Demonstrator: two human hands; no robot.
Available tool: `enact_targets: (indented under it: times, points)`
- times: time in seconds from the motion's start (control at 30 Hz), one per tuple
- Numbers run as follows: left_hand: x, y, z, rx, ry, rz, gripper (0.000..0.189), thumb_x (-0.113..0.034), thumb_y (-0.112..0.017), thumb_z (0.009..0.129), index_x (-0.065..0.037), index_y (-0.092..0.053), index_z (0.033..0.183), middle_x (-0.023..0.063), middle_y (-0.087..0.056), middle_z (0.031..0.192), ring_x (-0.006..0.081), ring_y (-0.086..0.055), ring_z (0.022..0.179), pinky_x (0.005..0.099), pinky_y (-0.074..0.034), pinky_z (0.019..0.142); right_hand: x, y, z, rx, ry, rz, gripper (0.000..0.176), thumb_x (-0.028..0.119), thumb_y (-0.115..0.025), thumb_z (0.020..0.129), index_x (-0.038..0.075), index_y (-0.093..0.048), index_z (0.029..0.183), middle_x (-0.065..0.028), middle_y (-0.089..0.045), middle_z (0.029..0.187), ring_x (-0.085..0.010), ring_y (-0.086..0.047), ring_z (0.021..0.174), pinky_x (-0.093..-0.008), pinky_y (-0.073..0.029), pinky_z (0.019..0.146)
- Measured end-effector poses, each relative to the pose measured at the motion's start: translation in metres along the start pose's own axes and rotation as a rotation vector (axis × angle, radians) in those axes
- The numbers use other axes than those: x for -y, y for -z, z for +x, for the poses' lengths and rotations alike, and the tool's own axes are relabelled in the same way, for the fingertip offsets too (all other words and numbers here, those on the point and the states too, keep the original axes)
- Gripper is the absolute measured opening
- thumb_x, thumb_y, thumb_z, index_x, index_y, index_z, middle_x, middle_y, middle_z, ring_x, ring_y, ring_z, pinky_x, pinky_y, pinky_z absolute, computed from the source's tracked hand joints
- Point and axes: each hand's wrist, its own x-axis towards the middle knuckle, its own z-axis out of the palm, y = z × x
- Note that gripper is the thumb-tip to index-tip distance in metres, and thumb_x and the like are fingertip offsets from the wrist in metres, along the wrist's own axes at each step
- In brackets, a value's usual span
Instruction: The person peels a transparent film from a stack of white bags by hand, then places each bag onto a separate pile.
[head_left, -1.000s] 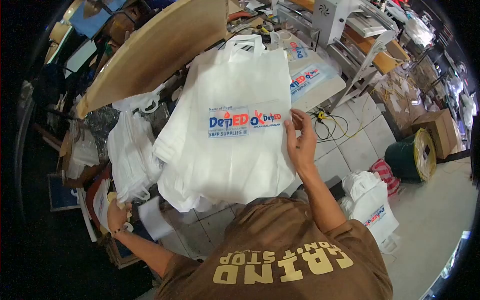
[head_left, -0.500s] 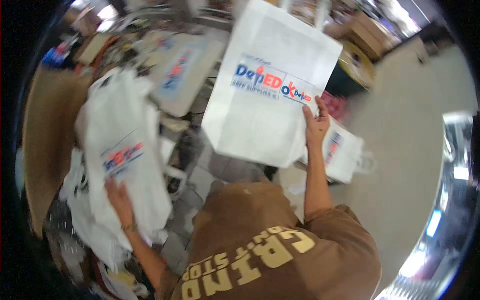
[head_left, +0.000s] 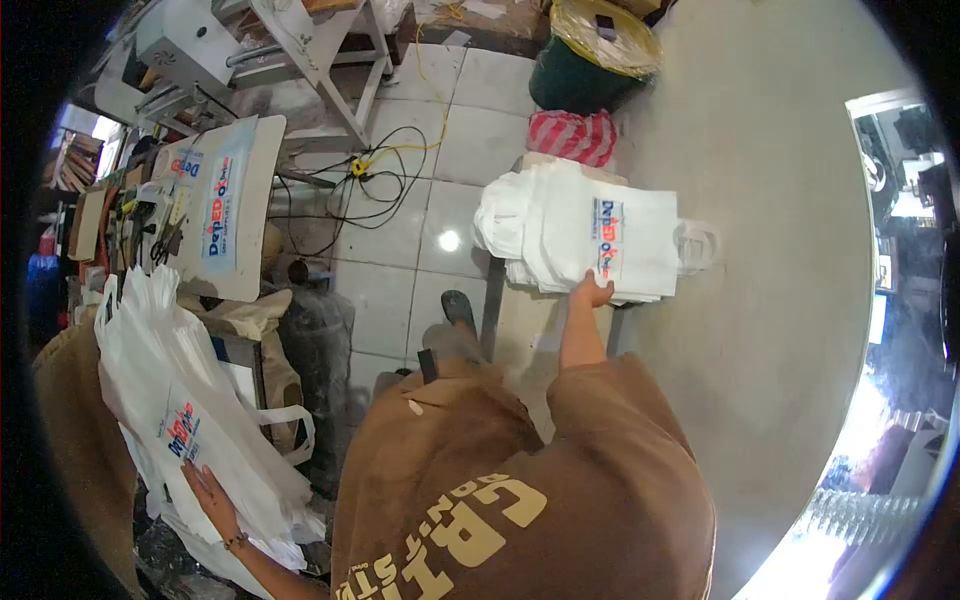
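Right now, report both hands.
Left hand: open, resting on the left bags.
Right hand: at the edge of the right bags; whether its grip is closed cannot be told.

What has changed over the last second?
The right hand carried the rectangular white fabric bag with coloured print rightward onto the stack of white bags and touches its edge. The left hand, apparently having let go of a pale yellow object, rests on the white printed bags at left. The red-striped bundle stays beside the green drum.
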Motion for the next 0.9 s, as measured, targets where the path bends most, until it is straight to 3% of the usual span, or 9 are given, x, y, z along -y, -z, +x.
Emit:
enact_targets:
  times: [0.13, 0.2, 0.27, 0.3, 0.37, 0.43, 0.53, 0.63, 0.9]
  points:
    - [0.038, -0.002, 0.001, 0.011, -0.043, 0.268, 0.056, -0.027, -0.044, 0.105, 0.002, -0.029, 0.151, 0.022, -0.023, 0.159, 0.0322, -0.024, 0.147, 0.039, -0.02, 0.12, -0.083, -0.022, 0.052, 0.171, 0.098, -0.32, 0.088, 0.038, -0.084, 0.074, 0.002, -0.042, 0.143, -0.0261, -0.044, 0.14, -0.0388, -0.054, 0.12, -0.046, -0.047, 0.1]
    - [-0.01, -0.002, -0.008, -0.057, -0.035, 0.064, 0.058, -0.027, -0.045, 0.104, 0.001, -0.028, 0.152, 0.0181, -0.03, 0.157, 0.0298, -0.027, 0.146, 0.0382, -0.02, 0.12, -0.038, -0.001, 0.039, 0.143, -0.006, -0.613, 0.088, 0.058, -0.073, 0.079, 0.005, -0.044, 0.143, -0.0275, -0.047, 0.137, -0.0426, -0.053, 0.119, -0.0532, -0.046, 0.097]
    - [-0.041, -0.015, -0.012, -0.117, -0.083, -0.06, 0.055, -0.025, -0.047, 0.103, 0.003, -0.031, 0.148, 0.0214, -0.033, 0.154, 0.0321, -0.029, 0.144, 0.0391, -0.02, 0.12, 0.0, 0.019, -0.025, 0.114, 0.293, -0.489, 0.074, 0.06, -0.069, 0.08, 0.003, -0.058, 0.126, -0.0243, -0.063, 0.114, -0.0431, -0.058, 0.106, -0.0548, -0.048, 0.091]
    - [-0.058, -0.018, -0.014, -0.161, -0.066, 0.012, 0.053, -0.024, -0.049, 0.102, 0.004, -0.037, 0.145, 0.0235, -0.038, 0.15, 0.0347, -0.034, 0.141, 0.04, -0.023, 0.118, 0.031, 0.022, -0.08, 0.023, 0.459, -0.445, 0.059, 0.051, -0.069, 0.086, 0.003, -0.06, 0.12, -0.0199, -0.066, 0.107, -0.0329, -0.062, 0.099, -0.0488, -0.051, 0.086]
    - [-0.088, -0.019, -0.018, -0.228, -0.049, 0.151, 0.049, -0.023, -0.055, 0.099, 0.007, -0.047, 0.138, 0.0277, -0.048, 0.142, 0.0398, -0.043, 0.135, 0.0418, -0.031, 0.115, 0.018, -0.005, -0.125, 0.697, 0.584, -0.132, 0.045, 0.04, -0.067, 0.091, 0.003, -0.061, 0.117, -0.0127, -0.066, 0.103, -0.0214, -0.062, 0.094, -0.0389, -0.052, 0.08]
    - [-0.118, -0.005, -0.026, -0.269, -0.115, 0.277, 0.046, -0.027, -0.057, 0.097, 0.007, -0.056, 0.128, 0.031, -0.054, 0.131, 0.0446, -0.051, 0.121, 0.0465, -0.04, 0.105, 0.077, 0.018, -0.248, 1.452, 0.388, -0.291, 0.038, 0.034, -0.063, 0.096, 0.004, -0.061, 0.118, -0.008, -0.066, 0.104, -0.015, -0.06, 0.093, -0.0311, -0.051, 0.077]
    - [-0.14, 0.009, -0.025, -0.253, -0.159, 0.209, 0.044, -0.024, -0.065, 0.09, 0.005, -0.06, 0.123, 0.0268, -0.056, 0.13, 0.0412, -0.051, 0.122, 0.0454, -0.039, 0.105, 0.13, 0.07, -0.421, 2.191, 0.117, -0.044, 0.052, 0.042, -0.056, 0.099, 0.003, -0.051, 0.133, -0.0104, -0.064, 0.119, -0.0193, -0.062, 0.106, -0.0346, -0.052, 0.088]
    - [-0.16, 0.011, -0.009, -0.202, -0.354, -0.095, 0.044, -0.016, -0.076, 0.079, 0.001, -0.064, 0.118, 0.0222, -0.057, 0.133, 0.0372, -0.051, 0.125, 0.0422, -0.038, 0.108, 0.179, 0.128, -0.535, 2.407, -0.158, 0.139, 0.057, 0.024, -0.067, 0.093, -0.001, -0.045, 0.139, -0.0157, -0.065, 0.121, -0.0202, -0.063, 0.105, -0.032, -0.052, 0.088]
    - [-0.178, -0.002, 0.02, -0.37, -0.667, -0.164, 0.014, -0.01, -0.075, 0.078, -0.001, -0.071, 0.089, 0.0132, -0.072, 0.096, 0.0306, -0.067, 0.091, 0.0403, -0.051, 0.083, 0.184, 0.138, -0.568, 2.532, 0.119, -0.06, 0.057, -0.001, -0.063, 0.089, 0.001, -0.04, 0.141, -0.0109, -0.069, 0.109, -0.0139, -0.064, 0.096, -0.0253, -0.051, 0.083]
